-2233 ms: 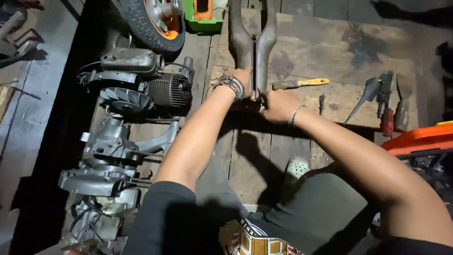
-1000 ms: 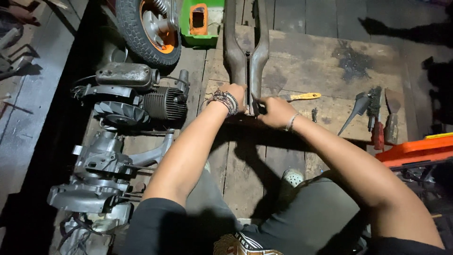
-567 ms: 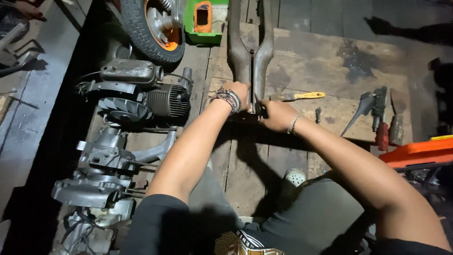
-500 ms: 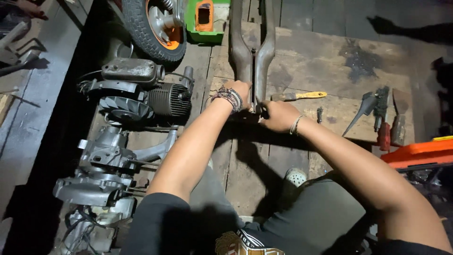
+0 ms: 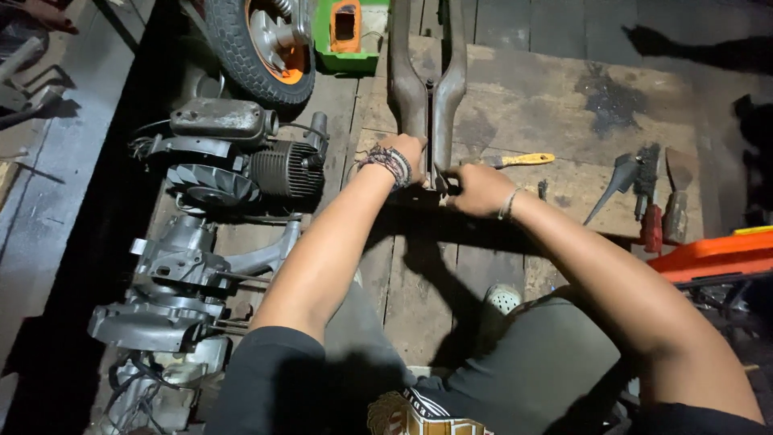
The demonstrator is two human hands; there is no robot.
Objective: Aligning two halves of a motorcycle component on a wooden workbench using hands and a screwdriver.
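A rusty brown metal frame piece with two curved arms lies on the wooden plank floor, its near end pointing at me. My left hand, with braided bands on the wrist, grips the near end of the frame's left arm. My right hand, wearing a thin bracelet, is closed around a dark part at the frame's near end, just right of the left hand. What sits between its fingers is hidden.
A yellow-handled screwdriver lies right of my hands. Grey engine blocks sit at left, a tyre with orange rim and a green box beyond. Brushes and red-handled tools and an orange case are at right.
Both hands have stayed on the frame's near end. The right hand has closed in a little toward the left hand; the view has shifted slightly.
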